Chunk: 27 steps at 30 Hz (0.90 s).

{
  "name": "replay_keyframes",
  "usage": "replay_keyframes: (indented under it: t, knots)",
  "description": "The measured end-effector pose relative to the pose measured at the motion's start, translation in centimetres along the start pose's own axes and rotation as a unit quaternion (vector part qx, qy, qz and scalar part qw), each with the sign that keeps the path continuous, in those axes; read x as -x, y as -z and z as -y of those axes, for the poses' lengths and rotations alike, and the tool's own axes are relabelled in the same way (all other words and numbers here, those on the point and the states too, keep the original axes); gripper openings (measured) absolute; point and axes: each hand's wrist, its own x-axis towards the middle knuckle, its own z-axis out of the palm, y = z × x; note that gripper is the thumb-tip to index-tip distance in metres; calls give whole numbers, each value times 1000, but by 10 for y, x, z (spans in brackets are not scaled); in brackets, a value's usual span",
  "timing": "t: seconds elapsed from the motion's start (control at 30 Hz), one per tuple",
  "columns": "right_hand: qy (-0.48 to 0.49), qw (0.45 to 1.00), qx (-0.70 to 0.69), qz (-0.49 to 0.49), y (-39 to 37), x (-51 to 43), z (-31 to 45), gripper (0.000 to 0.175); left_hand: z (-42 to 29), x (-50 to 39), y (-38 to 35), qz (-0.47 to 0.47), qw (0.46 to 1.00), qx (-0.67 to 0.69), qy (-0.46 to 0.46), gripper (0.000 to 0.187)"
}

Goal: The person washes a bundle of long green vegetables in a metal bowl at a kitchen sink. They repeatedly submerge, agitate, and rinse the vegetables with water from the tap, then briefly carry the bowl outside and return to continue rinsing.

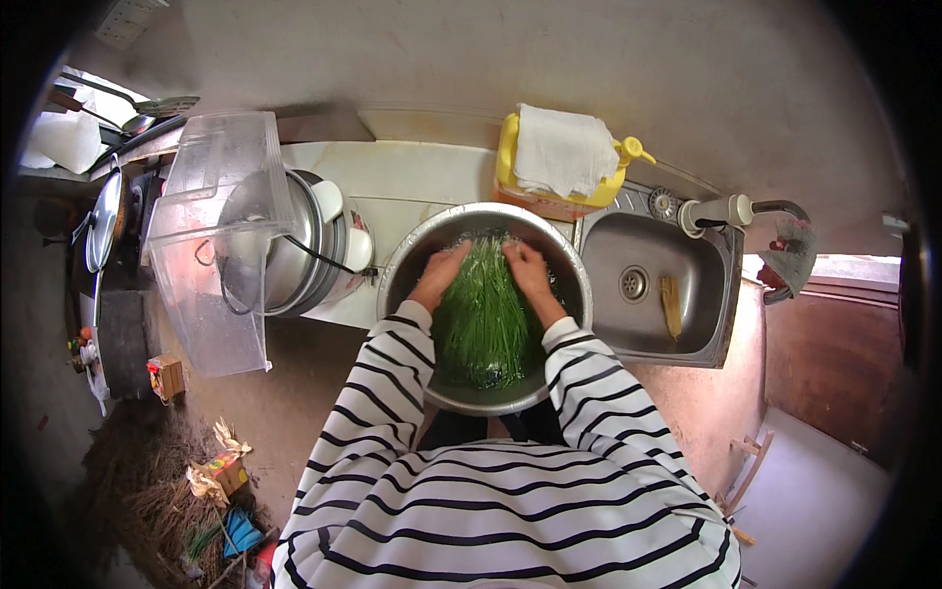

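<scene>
A large metal basin (403, 250) of water stands before me, its near rim close to my body. In it lies a thick bunch of long, thin green leaves, probably garlic chives (486, 309), pale ends away from me and green tips towards me. My left hand (441, 274) grips the bunch's left side near the pale ends. On the opposite side my right hand (528, 271) holds it at about the same height. Both thumbs show on the outside; the other fingers are partly hidden by leaves and water.
Right of the basin is a steel sink (625, 327) with a yellowish strip (670, 305) in it. A yellow jug (508, 158) under a white cloth (563, 151) stands behind. Leftward are a clear plastic bin (210, 294) and a pot-like appliance (316, 243). A faucet (717, 213) overhangs the sink.
</scene>
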Motion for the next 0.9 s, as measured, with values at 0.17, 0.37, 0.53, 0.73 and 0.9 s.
replay_keyframes:
  t: [0.17, 0.37, 0.53, 0.73, 0.9]
  knots:
    - [122, 989, -55, 65, -45, 29, 5, 41, -6, 12, -46, -47, 985, 166, 8, 51]
    - [97, 995, -30, 3, -43, 42, 16, 46, 9, 25, -56, -27, 975, 213, 63, 47]
    - [133, 990, 34, -21, -47, 40, 8, 46, 14, 30, -61, -30, 962, 259, 78, 49]
    - [162, 983, 78, -43, -49, 34, -4, 46, 3, 40, -62, -10, 969, 240, 52, 44]
    - [170, 975, 139, 31, -41, 36, 4, 46, 7, 41, -53, -57, 978, 180, 93, 36]
